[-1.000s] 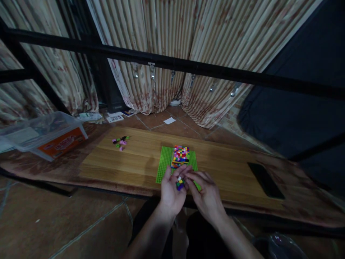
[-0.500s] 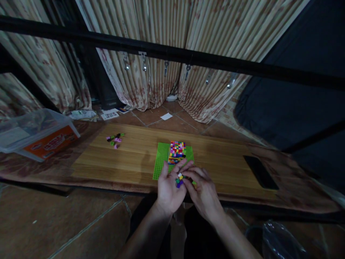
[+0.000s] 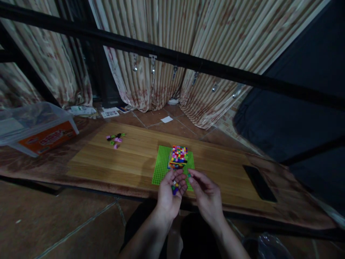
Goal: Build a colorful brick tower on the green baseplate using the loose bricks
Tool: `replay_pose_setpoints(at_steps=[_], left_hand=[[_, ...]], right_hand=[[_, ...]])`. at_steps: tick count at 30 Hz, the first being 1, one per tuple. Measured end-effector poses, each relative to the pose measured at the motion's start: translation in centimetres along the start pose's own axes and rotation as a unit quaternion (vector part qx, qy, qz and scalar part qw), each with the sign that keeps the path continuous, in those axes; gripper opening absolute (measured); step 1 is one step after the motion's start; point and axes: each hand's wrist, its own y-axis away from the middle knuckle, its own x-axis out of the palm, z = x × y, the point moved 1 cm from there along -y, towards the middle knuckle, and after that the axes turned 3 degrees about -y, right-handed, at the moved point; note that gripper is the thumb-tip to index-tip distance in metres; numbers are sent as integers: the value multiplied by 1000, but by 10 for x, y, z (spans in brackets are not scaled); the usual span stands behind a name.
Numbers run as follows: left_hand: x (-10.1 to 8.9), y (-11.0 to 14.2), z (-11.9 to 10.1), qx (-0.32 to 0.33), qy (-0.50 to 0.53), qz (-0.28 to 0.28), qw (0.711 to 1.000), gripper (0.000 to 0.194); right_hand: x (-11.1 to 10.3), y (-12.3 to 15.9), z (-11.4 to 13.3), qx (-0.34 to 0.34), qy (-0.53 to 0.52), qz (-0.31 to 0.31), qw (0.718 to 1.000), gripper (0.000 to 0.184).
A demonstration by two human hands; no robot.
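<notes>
My left hand [image 3: 168, 194] is turned palm up with its fingers curled around several small toy bricks [image 3: 175, 188], white, yellow, green and purple among them. Thumb and index finger of my right hand [image 3: 207, 192] pinch a small green brick [image 3: 189, 175], just right of the left fingertips. Beyond both hands, a multicoloured block built of bricks [image 3: 179, 154] stands on a bright green studded baseplate [image 3: 161, 165]. My hands cover part of the plate's near side.
The wooden board [image 3: 129, 158] lies on a cloth-covered table. Loose pink, green and dark bricks [image 3: 116, 139] are scattered at its left. A dark flat slab [image 3: 259, 183] rests at the right. A clear plastic box [image 3: 40, 126] stands far left; a black bar [image 3: 167, 54] crosses above.
My right hand has drawn away from the left palm to the right, with the green brick in its fingertips. The left fingers have curled inward over the bricks. The view has tilted slightly.
</notes>
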Motion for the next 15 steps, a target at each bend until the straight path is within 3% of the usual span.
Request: replay_pose_setpoints(at_steps=[8, 15], left_hand=[[0, -1, 3, -8, -20, -46, 999, 20], [-1, -2, 4, -15, -45, -51, 998, 18]], right_hand=[[3, -13, -13, -5, 26, -43, 999, 20], [12, -48, -11, -94, 170, -26, 981, 20]])
